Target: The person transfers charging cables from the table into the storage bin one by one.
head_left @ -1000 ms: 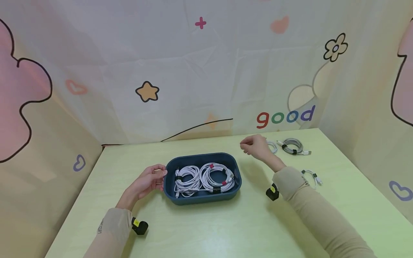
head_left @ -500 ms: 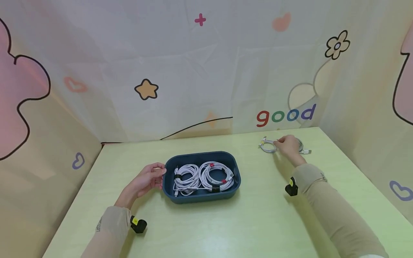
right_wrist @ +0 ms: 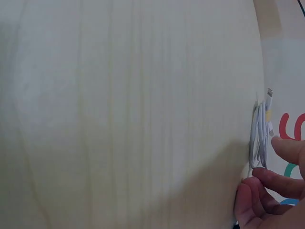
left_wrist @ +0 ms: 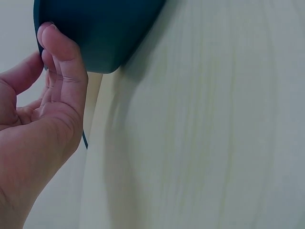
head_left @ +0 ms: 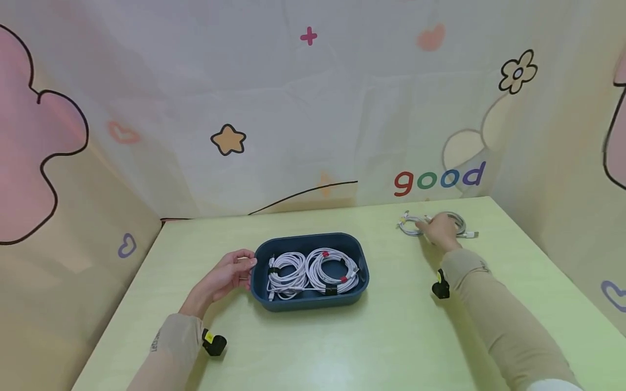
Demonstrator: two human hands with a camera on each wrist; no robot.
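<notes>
Head view, blue bin: the blue bin (head_left: 313, 305) is sitting on the table (head_left: 303, 347), set in from the far edge, slightly nearer the left edge than the right.
Head view, bin contents: two white cable coils are lying side by side; the left coil (head_left: 288, 283) is carrying a black tie, the right coil (head_left: 315, 274) red bands and a black tie.
Head view, left hand: the left hand (head_left: 225, 277) is gripping the bin's left end, thumb on the rim, fingers against the outside.
Head view, right hand: the right hand (head_left: 440, 231) is hovering low near the table's far right corner, fingertips overlapping the right side of a small white coil (head_left: 406, 232) with a yellow tie (head_left: 403, 220).
Head view, grey cable: the grey cable (head_left: 461, 221) is lying partly hidden behind the right hand, nearer that corner, its white plug (head_left: 470, 234) pointing toward the right edge.
Left wrist view, bin wall: thumb and fingers are pinching the wall near the rim.
Right wrist view, small coil: the coil is lying close to the table's far edge; the thumb is standing apart from the index finger, whose tip is meeting the coil's end; firm contact cannot be told.
</notes>
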